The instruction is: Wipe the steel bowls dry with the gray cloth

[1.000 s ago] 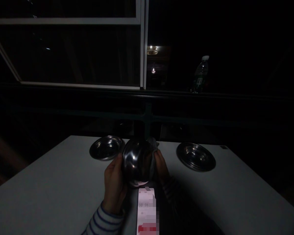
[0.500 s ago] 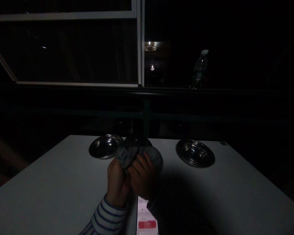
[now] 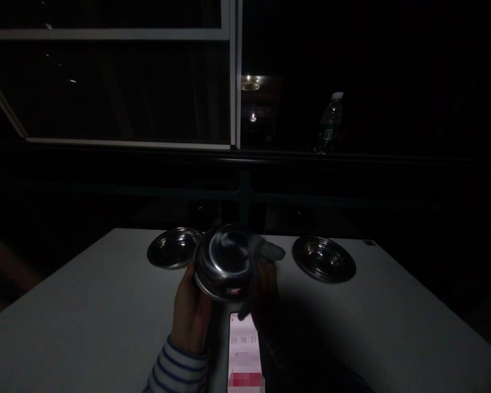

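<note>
My right fingers have moved away from my left fingers, which they were pressed up against half a second ago, and are now at the right side of the metal bowl. The grey cloth has gone with them: it no longer bunches across the bowl, and one end now juts out to the right while another hangs by the far end of the phone. The bowl's shiny surface has come back into view, and so has the phone's far end.
</note>
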Motion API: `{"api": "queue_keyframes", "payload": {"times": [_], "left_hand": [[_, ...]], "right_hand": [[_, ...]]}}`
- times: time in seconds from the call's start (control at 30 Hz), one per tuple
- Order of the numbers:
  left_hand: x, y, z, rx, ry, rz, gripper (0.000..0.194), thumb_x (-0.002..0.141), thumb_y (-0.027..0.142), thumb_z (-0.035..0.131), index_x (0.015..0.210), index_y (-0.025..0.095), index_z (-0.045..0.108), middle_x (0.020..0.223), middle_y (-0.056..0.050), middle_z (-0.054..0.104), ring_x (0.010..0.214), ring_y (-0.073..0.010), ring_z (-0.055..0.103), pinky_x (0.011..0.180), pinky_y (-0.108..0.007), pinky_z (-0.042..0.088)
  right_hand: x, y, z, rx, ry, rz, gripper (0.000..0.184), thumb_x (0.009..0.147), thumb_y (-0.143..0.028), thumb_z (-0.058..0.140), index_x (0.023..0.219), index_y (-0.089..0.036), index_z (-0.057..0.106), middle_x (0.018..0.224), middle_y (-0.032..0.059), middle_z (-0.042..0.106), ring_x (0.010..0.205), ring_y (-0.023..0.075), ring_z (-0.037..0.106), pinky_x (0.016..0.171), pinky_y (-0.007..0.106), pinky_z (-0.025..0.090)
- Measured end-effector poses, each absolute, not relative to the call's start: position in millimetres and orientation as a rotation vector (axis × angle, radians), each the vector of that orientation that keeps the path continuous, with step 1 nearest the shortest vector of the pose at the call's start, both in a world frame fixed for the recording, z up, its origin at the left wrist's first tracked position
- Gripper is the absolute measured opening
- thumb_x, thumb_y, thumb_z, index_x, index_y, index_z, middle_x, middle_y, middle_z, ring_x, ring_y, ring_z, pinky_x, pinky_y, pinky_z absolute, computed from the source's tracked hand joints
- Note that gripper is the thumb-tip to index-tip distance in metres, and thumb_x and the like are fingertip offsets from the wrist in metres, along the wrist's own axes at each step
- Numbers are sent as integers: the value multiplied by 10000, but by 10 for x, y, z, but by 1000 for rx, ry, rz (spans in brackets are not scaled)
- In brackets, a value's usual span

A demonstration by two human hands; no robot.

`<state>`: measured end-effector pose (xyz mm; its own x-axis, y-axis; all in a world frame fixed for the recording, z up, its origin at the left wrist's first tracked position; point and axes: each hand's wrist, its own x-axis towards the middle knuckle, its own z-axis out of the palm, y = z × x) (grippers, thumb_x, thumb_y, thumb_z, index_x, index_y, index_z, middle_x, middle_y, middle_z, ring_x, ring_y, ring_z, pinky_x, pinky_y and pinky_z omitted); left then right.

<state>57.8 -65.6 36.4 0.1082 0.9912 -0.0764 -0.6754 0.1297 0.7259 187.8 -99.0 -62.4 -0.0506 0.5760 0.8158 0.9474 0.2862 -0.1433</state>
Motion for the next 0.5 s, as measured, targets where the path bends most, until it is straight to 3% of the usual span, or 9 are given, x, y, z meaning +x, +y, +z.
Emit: {"api": "queue_keyframes", "payload": {"times": [0.17, 0.33, 0.43, 0.5], "left_hand": [[648, -694, 289, 595, 671, 1361, 137, 678, 223, 596, 782, 154, 652, 736, -35, 667, 795, -181, 605, 709, -268, 479], [653, -785, 323, 543, 702, 1308, 189, 668, 255, 613, 811, 135, 637, 768, -21, 658, 684, -132, 591, 632, -235, 467], [644, -771, 327, 550, 729, 1319, 215, 663, 298, 621, 803, 136, 636, 758, -24, 654, 664, -133, 585, 616, -240, 460], [649, -754, 287, 549, 754, 1346, 172, 657, 303, 623, 727, 146, 629, 688, -6, 638, 625, -121, 569, 602, -232, 451]], "right_hand": [[1723, -1067, -128, -1266, -1913, -597, 421, 808, -262, 411, 1216, -169, 457, 1110, 124, 547, 1156, 291, 391, 1002, 565, 199], [1928, -807, 209, -1314, -1913, -289, 401, 847, -233, 334, 1224, -162, 454, 1238, 110, 478, 1198, 230, 360, 1007, 439, 290], [1928, -805, 65, -1452, -1742, -184, 432, 872, -203, 250, 1243, -47, 406, 1237, 177, 466, 1184, 243, 379, 968, 440, 344], [1844, -878, -53, -1415, -1803, -259, 440, 872, -213, 254, 1262, -61, 390, 1248, 173, 454, 1212, 280, 328, 983, 505, 286]]}}
